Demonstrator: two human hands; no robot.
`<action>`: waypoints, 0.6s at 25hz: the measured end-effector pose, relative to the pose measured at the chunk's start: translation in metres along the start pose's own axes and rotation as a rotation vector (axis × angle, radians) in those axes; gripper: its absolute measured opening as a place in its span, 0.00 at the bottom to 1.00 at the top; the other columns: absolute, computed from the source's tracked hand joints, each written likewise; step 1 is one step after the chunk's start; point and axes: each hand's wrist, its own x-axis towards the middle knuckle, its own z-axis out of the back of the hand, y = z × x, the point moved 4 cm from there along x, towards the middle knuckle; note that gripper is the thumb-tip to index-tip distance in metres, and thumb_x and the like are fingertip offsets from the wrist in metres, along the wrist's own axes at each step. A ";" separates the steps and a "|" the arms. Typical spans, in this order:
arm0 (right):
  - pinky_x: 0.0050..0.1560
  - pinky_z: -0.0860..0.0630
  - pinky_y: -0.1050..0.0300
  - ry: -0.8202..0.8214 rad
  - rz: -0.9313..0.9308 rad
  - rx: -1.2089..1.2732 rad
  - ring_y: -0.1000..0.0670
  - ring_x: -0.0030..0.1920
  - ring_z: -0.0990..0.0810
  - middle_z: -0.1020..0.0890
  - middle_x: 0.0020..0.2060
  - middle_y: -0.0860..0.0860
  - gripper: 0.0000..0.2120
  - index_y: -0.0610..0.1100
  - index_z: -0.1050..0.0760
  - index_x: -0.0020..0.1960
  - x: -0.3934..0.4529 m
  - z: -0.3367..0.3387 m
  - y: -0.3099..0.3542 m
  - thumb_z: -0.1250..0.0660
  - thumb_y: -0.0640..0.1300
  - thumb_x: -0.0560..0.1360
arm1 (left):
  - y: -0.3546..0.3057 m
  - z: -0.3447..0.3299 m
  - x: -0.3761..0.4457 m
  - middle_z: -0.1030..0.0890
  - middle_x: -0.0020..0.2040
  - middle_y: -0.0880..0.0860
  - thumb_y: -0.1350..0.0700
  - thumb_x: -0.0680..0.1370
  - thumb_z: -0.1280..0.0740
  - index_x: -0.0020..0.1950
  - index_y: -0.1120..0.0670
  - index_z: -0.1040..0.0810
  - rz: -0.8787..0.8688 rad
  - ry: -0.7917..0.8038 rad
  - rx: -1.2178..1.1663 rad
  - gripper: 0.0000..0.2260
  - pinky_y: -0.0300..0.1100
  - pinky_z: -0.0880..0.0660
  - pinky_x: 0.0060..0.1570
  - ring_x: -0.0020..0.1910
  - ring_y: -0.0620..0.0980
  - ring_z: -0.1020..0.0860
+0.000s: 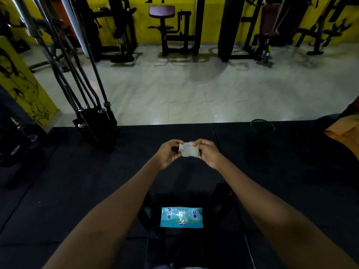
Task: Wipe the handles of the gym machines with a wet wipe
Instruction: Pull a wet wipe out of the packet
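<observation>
Both hands, left hand [169,152] and right hand [206,152], pinch the wet wipe [189,150] between them, probably unfolding it (pack [181,217] sits below, machines [174,32] well beyond).

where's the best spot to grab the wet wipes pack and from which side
Grip the wet wipes pack across its two long edges, coming straight down from above. It lies flat, label up, on a dark stand below the arms, so the top is open. Both hands now hold the wipe, so free one first.
</observation>
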 end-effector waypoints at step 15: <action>0.43 0.25 0.61 -0.050 -0.295 0.375 0.50 0.41 0.24 0.22 0.41 0.45 0.05 0.39 0.25 0.46 -0.004 -0.017 -0.019 0.32 0.40 0.74 | -0.001 0.007 0.004 0.20 0.46 0.55 0.70 0.73 0.33 0.50 0.60 0.20 -0.209 -0.147 0.162 0.08 0.36 0.20 0.41 0.43 0.49 0.20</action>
